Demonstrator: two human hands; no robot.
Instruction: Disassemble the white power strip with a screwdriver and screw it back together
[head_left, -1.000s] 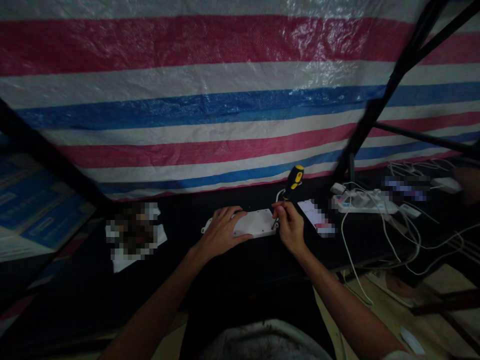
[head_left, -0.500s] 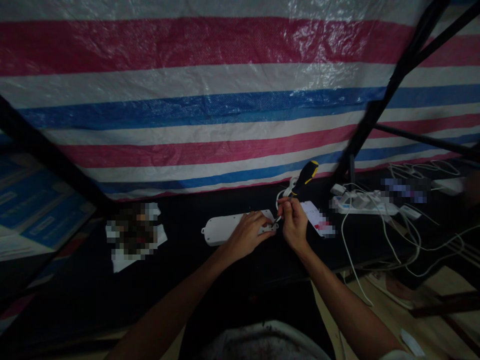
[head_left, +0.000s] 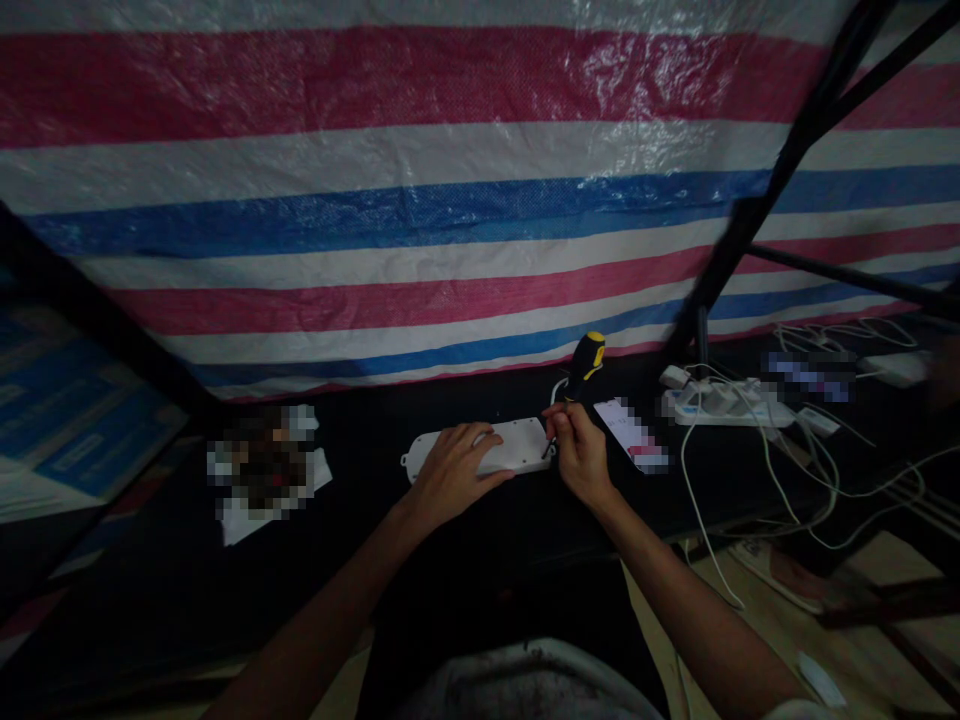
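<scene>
A white power strip [head_left: 517, 447] lies face down on the black table, its screw holes showing along the back. Across its left half rests my left hand [head_left: 454, 462], fingers over the far edge and thumb along the near one, holding it. My right hand [head_left: 581, 452] is closed around a screwdriver [head_left: 586, 362] with a black and yellow handle, which leans up and away. The shaft's lower end is by the strip's right end; my fingers partly hide it. A white cable [head_left: 556, 390] shows behind the screwdriver.
On the right stand another white power strip [head_left: 727, 408] with plugs and tangled white cables [head_left: 817, 470]. A phone-like white item [head_left: 626, 430] lies beside my right hand. Pale paper [head_left: 259, 520] with blurred things is at left. A black metal frame [head_left: 739, 235] rises at right before striped sheeting.
My left hand has slid left along the power strip, away from its right end. The screwdriver's handle has tipped left and slightly down, still in my right hand.
</scene>
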